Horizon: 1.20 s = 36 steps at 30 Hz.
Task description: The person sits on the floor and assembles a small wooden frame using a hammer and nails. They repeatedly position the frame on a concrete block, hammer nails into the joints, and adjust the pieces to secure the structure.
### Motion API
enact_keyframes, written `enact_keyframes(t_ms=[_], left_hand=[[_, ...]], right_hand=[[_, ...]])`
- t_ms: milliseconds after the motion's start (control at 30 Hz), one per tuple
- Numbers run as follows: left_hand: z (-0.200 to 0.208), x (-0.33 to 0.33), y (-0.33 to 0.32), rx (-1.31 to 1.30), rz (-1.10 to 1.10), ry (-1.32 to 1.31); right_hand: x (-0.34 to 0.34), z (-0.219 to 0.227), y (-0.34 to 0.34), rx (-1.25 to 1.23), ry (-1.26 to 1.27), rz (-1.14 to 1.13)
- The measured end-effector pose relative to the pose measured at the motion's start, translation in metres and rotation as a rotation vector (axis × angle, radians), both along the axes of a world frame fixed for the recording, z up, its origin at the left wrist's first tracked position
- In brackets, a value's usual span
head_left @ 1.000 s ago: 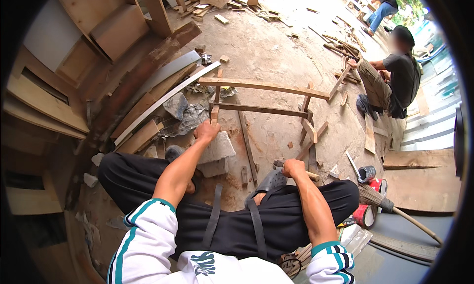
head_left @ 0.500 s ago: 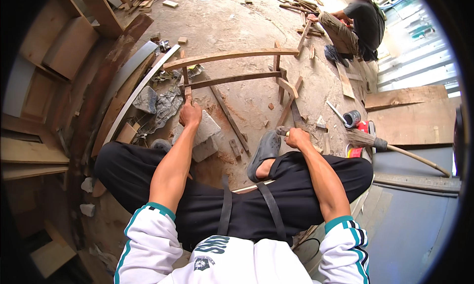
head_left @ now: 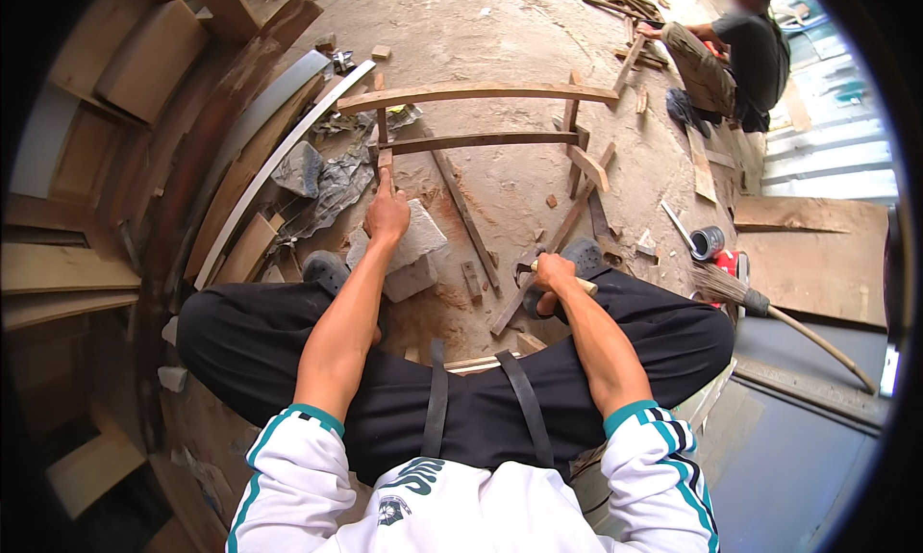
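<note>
Hammer [head_left: 587, 287], wooden-handled, sits gripped in my right hand [head_left: 555, 272]; from here I see my left hand [head_left: 386, 216] touching the narrow-railed wooden frame [head_left: 481, 90], grip unclear.

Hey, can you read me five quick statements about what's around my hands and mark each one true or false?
1. The right hand grips a hammer. True.
2. The left hand is on a broom. False: the left hand is at the wooden frame.
3. The broom lies on the person's right. True.
4. The can is left of the pale block. False: the can is right of the pale block.
5. The co-worker is at the upper right. True.
</note>
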<state>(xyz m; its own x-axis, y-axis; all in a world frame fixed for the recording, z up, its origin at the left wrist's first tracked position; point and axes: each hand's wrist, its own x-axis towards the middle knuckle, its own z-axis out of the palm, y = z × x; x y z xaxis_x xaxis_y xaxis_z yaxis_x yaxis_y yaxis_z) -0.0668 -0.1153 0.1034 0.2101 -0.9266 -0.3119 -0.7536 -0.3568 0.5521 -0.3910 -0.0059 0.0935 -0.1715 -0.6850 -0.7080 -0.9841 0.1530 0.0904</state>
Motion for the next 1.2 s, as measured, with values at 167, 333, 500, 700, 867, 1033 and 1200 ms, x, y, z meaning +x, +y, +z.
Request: enact_keyframes(t_ms=[167,333,500,700,867,1033,1200], left_hand=[[-0.003,0.001,0.0,0.034,-0.016,0.005],[-0.002,-0.003,0.0,0.068,0.021,0.045],[-0.009,-0.005,-0.004,0.059,0.057,0.031],[-0.036,0.016,-0.01,-0.032,0.061,0.15],[-0.02,0.012,-0.048,0.331,0.217,0.478],[-0.032,0.024,-0.081,0.353,0.43,0.49],[-0.057,0.027,-0.096,0.368,0.354,0.503]], right_hand=[[0.006,-0.036,0.005,-0.068,-0.087,-0.123],[0.01,-0.055,-0.009,-0.036,-0.164,-0.306],[0.014,-0.074,-0.015,0.071,-0.182,-0.439],[0.011,-0.082,-0.013,0.123,-0.237,-0.32],[-0.051,-0.094,-0.049,-0.589,-0.308,-0.401],[-0.065,0.014,-0.144,-1.181,-0.125,-0.111],[-0.138,0.0,-0.218,-0.615,-0.067,-0.512]])
